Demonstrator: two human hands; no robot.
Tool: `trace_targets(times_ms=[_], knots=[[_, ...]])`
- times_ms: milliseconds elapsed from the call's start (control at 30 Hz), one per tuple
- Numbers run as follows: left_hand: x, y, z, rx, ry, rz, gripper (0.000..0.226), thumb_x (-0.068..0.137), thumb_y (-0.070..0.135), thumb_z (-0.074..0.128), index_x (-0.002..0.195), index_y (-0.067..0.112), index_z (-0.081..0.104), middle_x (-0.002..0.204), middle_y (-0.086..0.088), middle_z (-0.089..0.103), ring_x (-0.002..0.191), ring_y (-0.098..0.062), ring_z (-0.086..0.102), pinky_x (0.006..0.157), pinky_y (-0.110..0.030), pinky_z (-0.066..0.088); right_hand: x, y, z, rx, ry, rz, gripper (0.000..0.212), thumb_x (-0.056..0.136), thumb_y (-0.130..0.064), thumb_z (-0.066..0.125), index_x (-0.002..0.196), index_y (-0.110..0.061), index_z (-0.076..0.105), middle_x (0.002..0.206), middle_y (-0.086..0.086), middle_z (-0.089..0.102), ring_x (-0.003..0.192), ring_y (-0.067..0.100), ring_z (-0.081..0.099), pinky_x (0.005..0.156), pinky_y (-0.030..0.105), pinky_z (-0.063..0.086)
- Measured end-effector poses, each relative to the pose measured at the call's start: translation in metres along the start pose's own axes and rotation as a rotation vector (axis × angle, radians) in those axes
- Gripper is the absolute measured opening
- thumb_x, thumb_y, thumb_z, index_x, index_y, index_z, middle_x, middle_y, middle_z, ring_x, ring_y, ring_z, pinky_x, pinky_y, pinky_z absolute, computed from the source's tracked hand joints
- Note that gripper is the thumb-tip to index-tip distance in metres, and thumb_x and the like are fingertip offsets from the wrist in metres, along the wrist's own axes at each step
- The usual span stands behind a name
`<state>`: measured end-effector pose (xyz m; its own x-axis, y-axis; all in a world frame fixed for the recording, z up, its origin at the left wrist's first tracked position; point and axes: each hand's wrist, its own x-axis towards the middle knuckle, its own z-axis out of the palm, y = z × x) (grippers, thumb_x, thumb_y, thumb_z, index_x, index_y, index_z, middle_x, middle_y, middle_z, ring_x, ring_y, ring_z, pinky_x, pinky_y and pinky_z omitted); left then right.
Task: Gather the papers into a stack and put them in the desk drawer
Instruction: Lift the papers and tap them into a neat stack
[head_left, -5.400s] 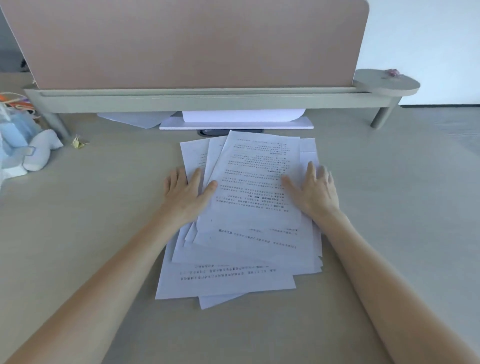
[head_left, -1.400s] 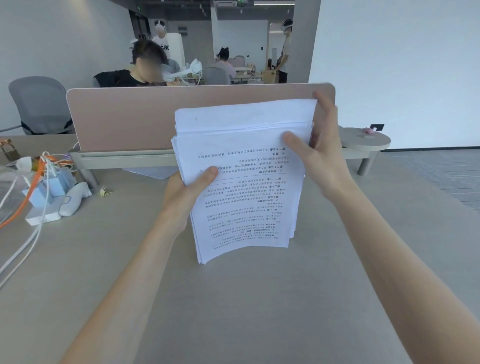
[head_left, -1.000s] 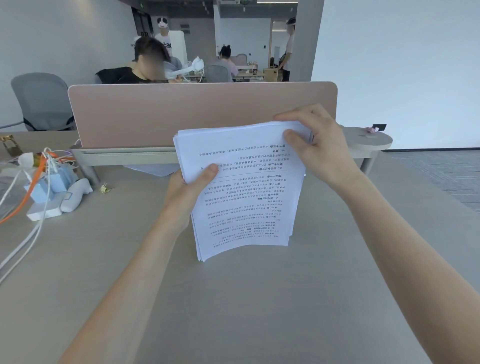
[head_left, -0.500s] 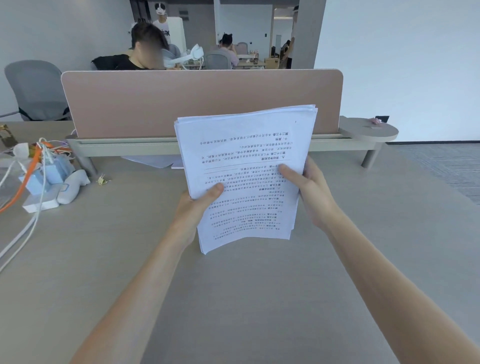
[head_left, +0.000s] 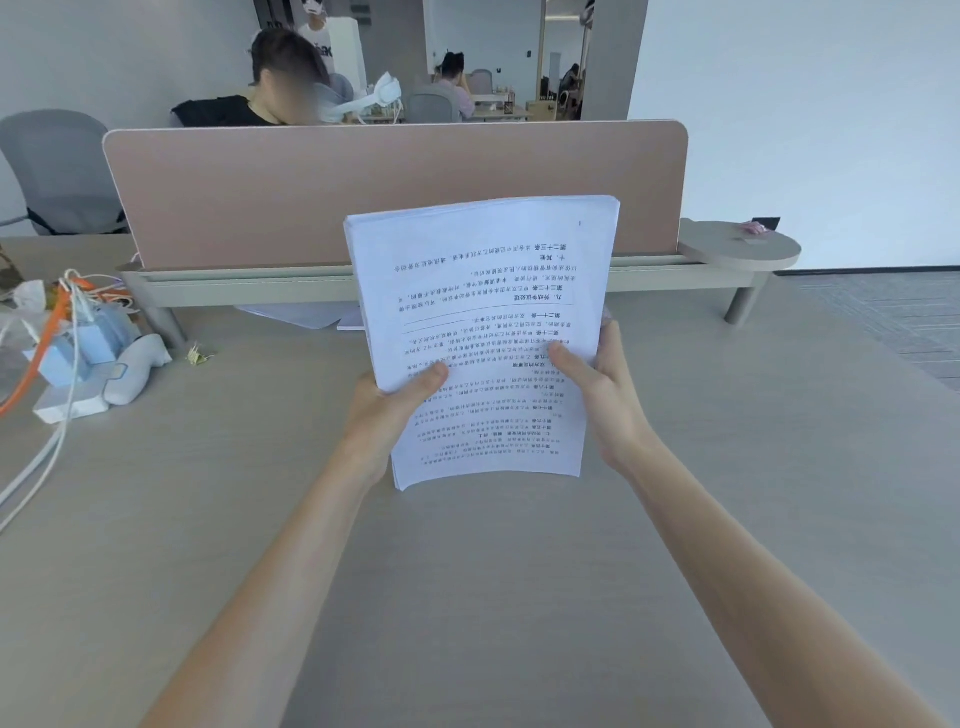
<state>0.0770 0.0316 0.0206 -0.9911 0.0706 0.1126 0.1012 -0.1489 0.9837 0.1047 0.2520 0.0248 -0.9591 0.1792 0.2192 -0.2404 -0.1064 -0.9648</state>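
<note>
- My fingers behind the stack of papers (head_left: 483, 332) were hidden.
- At nine o'clock, the cables (head_left: 36, 467) ran past the frame's edge.
- The print stayed unreadable.

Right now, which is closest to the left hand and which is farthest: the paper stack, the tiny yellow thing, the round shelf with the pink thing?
1. Paper stack: held in the left hand itself.
2. Tiny yellow thing: on the desk, off to the left.
3. Round shelf: far right, at the divider's end.
</note>
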Motion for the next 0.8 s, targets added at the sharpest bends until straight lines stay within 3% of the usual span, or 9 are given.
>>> trace_targets(times_ms=[133, 200, 300, 400, 500, 600, 667, 767, 800], knots=[[-0.004, -0.01, 0.002, 0.022, 0.028, 0.016, 0.015, 0.085, 0.014, 0.075, 0.085, 0.028, 0.075, 0.085, 0.012, 0.079, 0.081, -0.007, 0.076, 0.072, -0.03, 0.059, -0.007, 0.005, 0.003, 0.008, 0.009, -0.027, 0.034, 0.1, -0.009, 0.058, 0.133, -0.017, 0.054, 0.121, -0.005, 0.073, 0.109, 0.011, 0.072, 0.084, 0.027, 0.058], [-0.006, -0.013, 0.003, 0.011, 0.041, 0.023, 0.016, 0.086, 0.015, 0.075, 0.081, 0.03, 0.077, 0.085, 0.012, 0.079, 0.082, -0.007, 0.076, 0.071, -0.029, 0.06, -0.009, 0.007, 0.006, 0.022, 0.042, -0.032, 0.032, 0.101, -0.012, 0.057, 0.133, -0.014, 0.057, 0.119, -0.006, 0.075, 0.108, 0.012, 0.073, 0.085, 0.028, 0.059], [-0.012, -0.023, 0.003, 0.02, 0.045, -0.008, 0.018, 0.085, 0.02, 0.076, 0.083, 0.038, 0.079, 0.096, 0.01, 0.079, 0.093, -0.011, 0.075, 0.079, -0.035, 0.059, -0.014, 0.018, 0.01, -0.007, 0.082, -0.002, 0.032, 0.101, -0.026, 0.059, 0.133, -0.02, 0.059, 0.125, -0.003, 0.073, 0.116, 0.017, 0.07, 0.098, 0.043, 0.056], [-0.015, -0.026, 0.003, 0.032, 0.052, -0.005, 0.013, 0.087, 0.02, 0.075, 0.087, 0.033, 0.077, 0.092, 0.014, 0.079, 0.089, -0.006, 0.075, 0.074, -0.03, 0.058, -0.016, 0.029, 0.009, -0.069, 0.135, 0.003, 0.025, 0.097, -0.04, 0.062, 0.118, -0.028, 0.062, 0.118, -0.009, 0.074, 0.112, 0.012, 0.07, 0.1, 0.05, 0.054], [-0.018, -0.032, 0.004, 0.025, 0.086, -0.026, 0.01, 0.086, 0.023, 0.075, 0.091, 0.031, 0.076, 0.093, 0.013, 0.079, 0.091, -0.006, 0.075, 0.077, -0.031, 0.059, -0.019, 0.037, 0.011, -0.125, 0.192, -0.021, 0.015, 0.096, -0.045, 0.06, 0.106, -0.035, 0.061, 0.107, -0.017, 0.073, 0.104, 0.005, 0.07, 0.097, 0.045, 0.056], [-0.02, -0.039, 0.006, 0.024, 0.117, -0.062, 0.008, 0.084, 0.027, 0.077, 0.091, 0.031, 0.078, 0.098, 0.011, 0.079, 0.096, -0.009, 0.074, 0.089, -0.039, 0.058, -0.022, 0.043, 0.012, -0.1, 0.188, -0.016, 0.013, 0.1, -0.043, 0.054, 0.108, -0.037, 0.062, 0.112, -0.016, 0.073, 0.106, 0.004, 0.069, 0.094, 0.035, 0.056], [-0.022, -0.039, 0.009, 0.031, 0.118, -0.066, 0.008, 0.085, 0.027, 0.076, 0.092, 0.029, 0.077, 0.096, 0.012, 0.079, 0.094, -0.009, 0.075, 0.089, -0.041, 0.058, -0.023, 0.044, 0.01, -0.07, 0.194, -0.025, 0.014, 0.103, -0.039, 0.05, 0.106, -0.033, 0.063, 0.11, -0.018, 0.071, 0.102, 0.001, 0.067, 0.09, 0.025, 0.053], [-0.023, -0.039, 0.01, 0.05, 0.117, -0.075, 0.009, 0.086, 0.031, 0.075, 0.094, 0.029, 0.077, 0.096, 0.013, 0.079, 0.094, -0.009, 0.075, 0.089, -0.042, 0.058, -0.024, 0.047, 0.008, -0.067, 0.23, -0.007, 0.022, 0.103, -0.032, 0.049, 0.098, -0.011, 0.053, 0.088, -0.02, 0.061, 0.083, 0.005, 0.057, 0.081, 0.031, 0.046], [-0.022, -0.038, 0.011, 0.057, 0.113, -0.074, 0.009, 0.086, 0.031, 0.075, 0.095, 0.029, 0.077, 0.095, 0.013, 0.079, 0.093, -0.009, 0.075, 0.088, -0.042, 0.059, -0.023, 0.047, 0.009, -0.084, 0.242, 0.002, 0.022, 0.103, -0.029, 0.049, 0.091, -0.01, 0.048, 0.078, -0.024, 0.056, 0.075, 0.003, 0.052, 0.076, 0.03, 0.042]])
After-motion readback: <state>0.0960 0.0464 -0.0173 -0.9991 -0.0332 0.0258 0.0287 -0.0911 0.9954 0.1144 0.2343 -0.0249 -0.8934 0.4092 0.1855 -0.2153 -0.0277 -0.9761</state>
